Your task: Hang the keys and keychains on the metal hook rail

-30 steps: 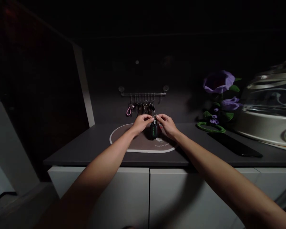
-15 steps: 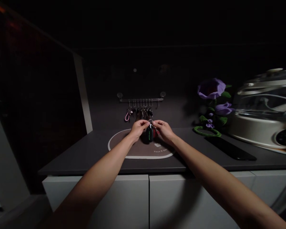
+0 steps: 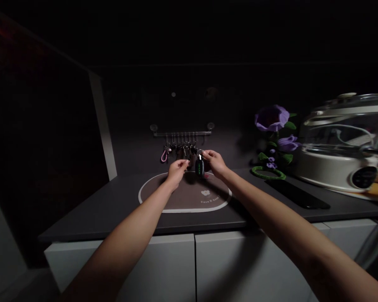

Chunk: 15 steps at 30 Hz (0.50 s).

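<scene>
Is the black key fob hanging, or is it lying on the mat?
Hanging: the right hand pinches its ring; the key fob dangles below.

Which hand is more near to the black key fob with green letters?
The right hand: its fingers pinch the ring of the black key fob. The left hand is apart, to the fob's left.

On the tabletop (image 3: pixel 107 201), a mat (image 3: pixel 189 201) lies in the middle, with a key rack (image 3: pixel 182 134) on the wall (image 3: pixel 129 142) behind it, while flowers (image 3: pixel 271 118) and, farther right, a cooker (image 3: pixel 340 165) stand beyond the mat's right end
</scene>
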### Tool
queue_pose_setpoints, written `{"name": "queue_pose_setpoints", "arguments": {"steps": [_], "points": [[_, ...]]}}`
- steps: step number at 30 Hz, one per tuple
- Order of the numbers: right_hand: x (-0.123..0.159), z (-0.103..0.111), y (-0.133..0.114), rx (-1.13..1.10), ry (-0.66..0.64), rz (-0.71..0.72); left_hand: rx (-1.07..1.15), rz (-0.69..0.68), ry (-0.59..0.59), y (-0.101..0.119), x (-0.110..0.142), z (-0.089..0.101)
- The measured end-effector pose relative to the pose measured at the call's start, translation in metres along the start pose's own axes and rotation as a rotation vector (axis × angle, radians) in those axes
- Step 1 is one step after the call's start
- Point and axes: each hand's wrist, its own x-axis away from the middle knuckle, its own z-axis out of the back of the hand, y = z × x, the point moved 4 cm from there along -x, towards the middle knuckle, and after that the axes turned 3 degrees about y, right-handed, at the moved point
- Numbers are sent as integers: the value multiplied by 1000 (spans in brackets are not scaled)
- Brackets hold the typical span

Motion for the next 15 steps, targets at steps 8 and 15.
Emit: {"name": "queue_pose_setpoints", "arguments": {"steps": [8, 15], "points": [[-37, 7, -11, 103, 143, 64, -131, 15, 1, -13, -1, -1], [-70, 8, -14, 185, 194, 142, -151, -9, 24, -14, -1, -1]]}}
